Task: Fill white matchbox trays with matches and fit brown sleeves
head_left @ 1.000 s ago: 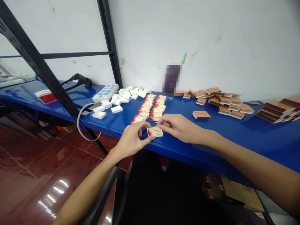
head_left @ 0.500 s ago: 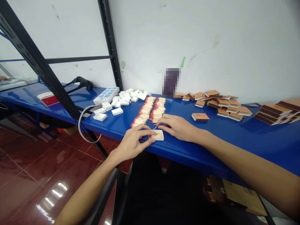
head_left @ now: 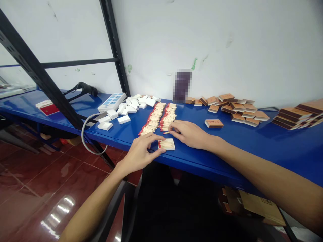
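A small white matchbox tray [head_left: 167,144] filled with red-tipped matches lies near the front edge of the blue table [head_left: 264,144]. My left hand [head_left: 141,153] rests beside it, thumb and forefinger pinching the tray's left end. Just behind the tray, my right hand [head_left: 189,133] lies on the table, its fingertips closed on a single loose match [head_left: 166,133]. Two long rows of loose matches [head_left: 161,117] stretch away behind both hands.
Empty white trays [head_left: 126,109] are heaped at the back left beside a white power strip [head_left: 112,101] with a grey cable. Brown matchbox sleeves [head_left: 237,109] are piled at the back right, one lone sleeve [head_left: 213,123] nearer. A black diagonal rack strut [head_left: 42,72] crosses the left.
The filled tray was set flat on the table and stayed under my left fingers. My right hand drew back from the tray to a loose match just behind it.
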`<control>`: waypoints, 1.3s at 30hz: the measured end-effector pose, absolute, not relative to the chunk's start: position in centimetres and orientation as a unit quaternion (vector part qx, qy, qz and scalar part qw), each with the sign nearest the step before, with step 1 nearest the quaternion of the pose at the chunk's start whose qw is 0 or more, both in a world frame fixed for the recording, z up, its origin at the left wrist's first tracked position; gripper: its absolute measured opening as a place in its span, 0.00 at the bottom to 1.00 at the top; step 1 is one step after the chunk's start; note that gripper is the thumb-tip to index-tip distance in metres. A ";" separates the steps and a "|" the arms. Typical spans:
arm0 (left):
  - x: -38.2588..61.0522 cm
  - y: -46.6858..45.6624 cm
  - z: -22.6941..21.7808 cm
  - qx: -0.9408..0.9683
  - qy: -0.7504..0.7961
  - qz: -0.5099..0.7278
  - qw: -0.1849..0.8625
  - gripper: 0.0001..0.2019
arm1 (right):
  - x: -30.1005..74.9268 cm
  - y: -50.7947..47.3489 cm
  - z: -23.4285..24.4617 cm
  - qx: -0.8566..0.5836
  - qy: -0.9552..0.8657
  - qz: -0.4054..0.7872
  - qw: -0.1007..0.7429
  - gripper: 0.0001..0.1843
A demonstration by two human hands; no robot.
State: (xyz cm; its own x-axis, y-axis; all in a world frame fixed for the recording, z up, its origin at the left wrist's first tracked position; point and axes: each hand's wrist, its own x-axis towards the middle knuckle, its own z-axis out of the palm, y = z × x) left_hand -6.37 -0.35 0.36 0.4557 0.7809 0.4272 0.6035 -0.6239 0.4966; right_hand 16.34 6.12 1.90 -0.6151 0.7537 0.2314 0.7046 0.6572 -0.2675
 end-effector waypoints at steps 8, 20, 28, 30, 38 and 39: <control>-6.1 -0.2 0.2 0.812 0.451 0.344 0.136 0.14 | 16.7 5.2 2.3 -0.393 -0.900 0.082 0.166 0.11; -6.1 0.1 0.2 0.816 0.446 0.345 0.123 0.12 | 15.5 4.1 2.6 -0.383 -0.882 0.131 0.240 0.08; -6.3 0.1 0.2 0.836 0.419 0.326 0.139 0.08 | 16.4 6.4 1.5 -0.425 -0.881 0.053 0.201 0.09; -6.2 0.0 0.3 0.836 0.421 0.323 0.142 0.07 | 16.2 6.4 1.5 -0.430 -0.880 0.054 0.194 0.09; -6.2 -0.1 0.4 0.836 0.422 0.323 0.138 0.08 | 16.0 6.2 1.9 -0.453 -0.870 0.098 0.169 0.09; -6.2 -0.1 0.3 0.835 0.423 0.325 0.136 0.09 | 16.1 6.3 1.9 -0.452 -0.871 0.100 0.164 0.09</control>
